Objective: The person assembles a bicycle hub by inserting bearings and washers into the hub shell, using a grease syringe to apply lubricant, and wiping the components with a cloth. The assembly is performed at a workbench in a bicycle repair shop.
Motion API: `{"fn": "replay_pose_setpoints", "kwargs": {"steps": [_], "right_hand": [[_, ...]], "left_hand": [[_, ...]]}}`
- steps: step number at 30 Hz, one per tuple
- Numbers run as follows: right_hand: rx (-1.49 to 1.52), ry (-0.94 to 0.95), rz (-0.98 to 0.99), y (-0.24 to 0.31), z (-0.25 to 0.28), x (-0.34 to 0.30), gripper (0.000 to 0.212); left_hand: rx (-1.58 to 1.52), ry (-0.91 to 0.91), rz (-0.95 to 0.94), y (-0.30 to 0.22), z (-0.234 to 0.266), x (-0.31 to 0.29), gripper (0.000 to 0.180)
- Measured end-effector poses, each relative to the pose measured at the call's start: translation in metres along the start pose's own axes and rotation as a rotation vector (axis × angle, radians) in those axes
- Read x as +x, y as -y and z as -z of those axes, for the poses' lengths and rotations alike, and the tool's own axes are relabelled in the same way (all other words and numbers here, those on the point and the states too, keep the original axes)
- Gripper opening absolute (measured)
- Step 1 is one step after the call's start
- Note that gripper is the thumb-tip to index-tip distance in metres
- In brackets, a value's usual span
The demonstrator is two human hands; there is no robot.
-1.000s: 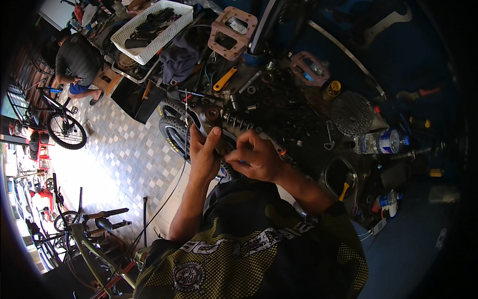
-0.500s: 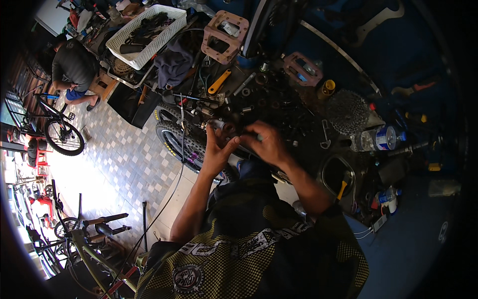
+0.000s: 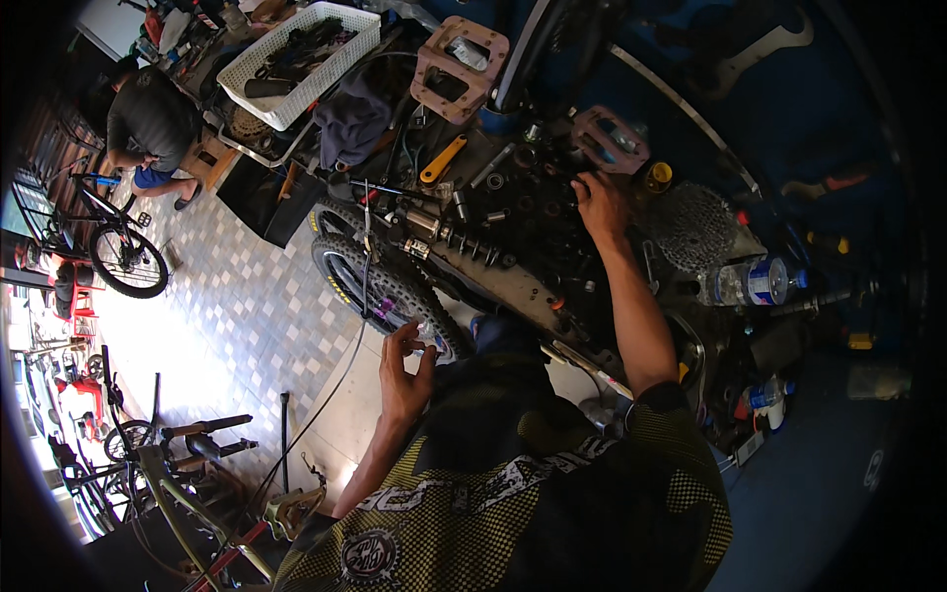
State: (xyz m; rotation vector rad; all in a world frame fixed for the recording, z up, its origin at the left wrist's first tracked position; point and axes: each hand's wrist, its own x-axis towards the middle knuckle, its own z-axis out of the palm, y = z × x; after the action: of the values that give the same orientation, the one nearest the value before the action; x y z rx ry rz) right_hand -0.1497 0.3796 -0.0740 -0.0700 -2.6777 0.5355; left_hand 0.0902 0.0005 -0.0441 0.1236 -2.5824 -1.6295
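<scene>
Pink pedal [image 3: 590,133]: on the table [image 3: 503,281], just past our right grip [image 3: 582,187].
Both grips: together a moment ago, now well apart; our two-handed hold has broken off.
Small parts [image 3: 549,202]: on the table, under our right grip's bent fingers; we cannot tell whether one is held.
Tyre [image 3: 434,311]: near our left grip [image 3: 420,347], narrow, contents unclear.

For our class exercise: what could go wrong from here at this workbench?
The right hand reaches among small loose parts; one could be knocked away or mixed up. The coil-spring shock lies near the bench edge and might fall if nudged. The thin cable passes beside the left hand and could snag it.
</scene>
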Motion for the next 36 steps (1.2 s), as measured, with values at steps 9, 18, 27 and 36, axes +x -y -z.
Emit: {"fn": "replay_pose_setpoints", "kwargs": {"steps": [9,18,27,36], "right_hand": [[-0.045,-0.009,0.028,-0.013,0.003,0.008,0.026],[0.276,0.225,-0.300,-0.015,0.078,-0.016,0.060],[0.442,0.218,-0.250,0.009,0.157,-0.061,0.082],[0.254,-0.050,-0.250,-0.006,0.187,-0.102,0.090]], "left_hand": [[-0.021,0.119,0.020,-0.008,-0.003,0.018,0.034],[0.087,0.256,-0.315,-0.033,-0.008,0.069,0.041],[0.950,0.430,-0.888,-0.026,-0.071,0.184,0.041],[1.077,0.735,-0.989,-0.015,-0.095,0.232,0.055]]}}
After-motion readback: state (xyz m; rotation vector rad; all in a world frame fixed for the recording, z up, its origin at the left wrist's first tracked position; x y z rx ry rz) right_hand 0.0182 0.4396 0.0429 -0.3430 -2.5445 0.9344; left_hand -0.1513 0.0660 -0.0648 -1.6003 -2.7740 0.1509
